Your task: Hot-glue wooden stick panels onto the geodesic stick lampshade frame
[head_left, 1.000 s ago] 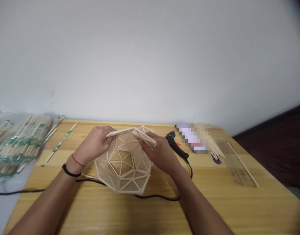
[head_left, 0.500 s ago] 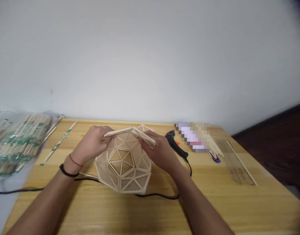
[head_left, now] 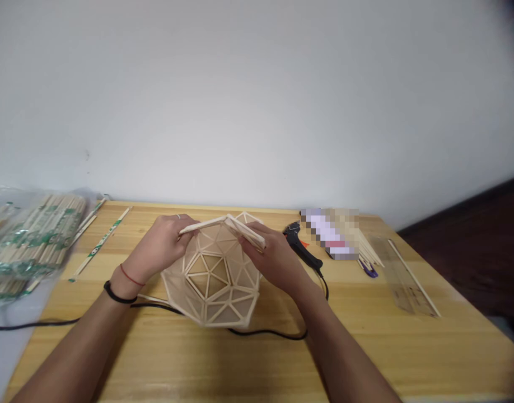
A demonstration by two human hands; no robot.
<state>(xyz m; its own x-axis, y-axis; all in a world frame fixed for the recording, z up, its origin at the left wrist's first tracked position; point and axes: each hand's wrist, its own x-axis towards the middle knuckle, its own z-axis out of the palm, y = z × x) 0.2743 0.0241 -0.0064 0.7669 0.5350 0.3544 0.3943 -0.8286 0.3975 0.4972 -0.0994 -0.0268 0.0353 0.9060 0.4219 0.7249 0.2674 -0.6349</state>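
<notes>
A bowl-like lattice of wooden sticks (head_left: 230,303), joined in triangles with pale sheet between them, is held over the table in front of me. My left hand (head_left: 167,238) is closed on its far-left rim, thumb inside the lattice. At the far-right rim my right hand (head_left: 269,254) grips it too, fingers wrapped over the sticks. The two rim edges meet in a raised peak between my hands. My fingertips are partly hidden behind the rim. Just right of my right hand lies a black glue gun (head_left: 301,247).
Plastic bags of wrapped chopsticks (head_left: 47,229) lie at the left. One wrapped pair (head_left: 101,244) rests beside them. A black cable (head_left: 269,334) runs beneath the lattice. Loose sticks (head_left: 368,246), a purple-handled tool (head_left: 370,271) and a clear sheet (head_left: 393,274) lie right on the wooden table (head_left: 177,369).
The lattice has tilted very slightly, its near edge rising a little. Both hands keep their hold in nearly the same place.
</notes>
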